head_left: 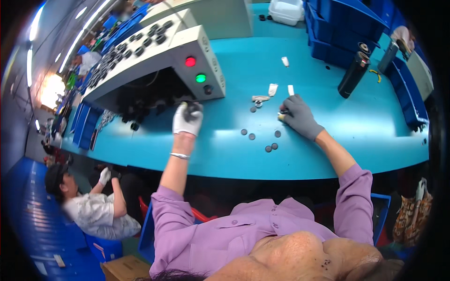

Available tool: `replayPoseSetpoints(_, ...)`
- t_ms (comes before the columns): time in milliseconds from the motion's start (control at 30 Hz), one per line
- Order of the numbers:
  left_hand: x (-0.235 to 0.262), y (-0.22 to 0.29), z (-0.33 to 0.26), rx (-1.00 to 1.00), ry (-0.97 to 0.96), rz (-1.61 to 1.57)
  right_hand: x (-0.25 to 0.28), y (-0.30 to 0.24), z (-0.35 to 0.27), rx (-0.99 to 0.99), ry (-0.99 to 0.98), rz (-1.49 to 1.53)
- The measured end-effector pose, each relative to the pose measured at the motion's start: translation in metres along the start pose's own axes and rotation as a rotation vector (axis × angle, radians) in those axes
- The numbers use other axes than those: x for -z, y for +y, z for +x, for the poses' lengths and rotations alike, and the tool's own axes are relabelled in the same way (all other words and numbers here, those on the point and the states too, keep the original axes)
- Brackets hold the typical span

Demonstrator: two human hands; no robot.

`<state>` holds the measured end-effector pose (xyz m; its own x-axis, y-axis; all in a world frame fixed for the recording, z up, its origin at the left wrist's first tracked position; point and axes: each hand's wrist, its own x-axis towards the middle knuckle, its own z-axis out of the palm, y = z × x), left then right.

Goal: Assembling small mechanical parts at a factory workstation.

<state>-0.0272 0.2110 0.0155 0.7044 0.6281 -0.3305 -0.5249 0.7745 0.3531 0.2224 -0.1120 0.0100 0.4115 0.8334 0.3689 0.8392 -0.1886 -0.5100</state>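
My left hand (187, 121), in a white glove, is closed around a dark round part (192, 112) in front of the opening of a light grey machine (206, 61). Its fingers partly cover the part. Over the middle of the turquoise table, my right hand (302, 118) wears a grey glove and pinches a small metal-and-yellowish piece (281, 115). Several dark grey discs (251, 136) lie between the two hands. Just beyond the right fingertips are a small metal part (258, 104), a beige tube-like piece (260, 98) and a white piece (273, 89).
Black round parts (139, 50) cover the machine's top; red and green buttons (201, 78) mark its front. A black bottle (353, 76) stands at the right before stacked blue bins (344, 28). A blue tray (408, 96) lies farther right. Another person (96, 206) sits at left.
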Motion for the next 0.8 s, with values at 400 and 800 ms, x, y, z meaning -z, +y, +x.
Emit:
replayPoseSetpoints(400,-0.011,-0.156,-0.108,0.249,-0.351,-0.069,0.026,-0.037,-0.052,-0.073,0.126,0.19)
replayPoseSetpoints(800,-0.016,-0.212,-0.127,0.458,-0.445,-0.029,0.042,-0.068,-0.099,-0.425,0.105,1.1)
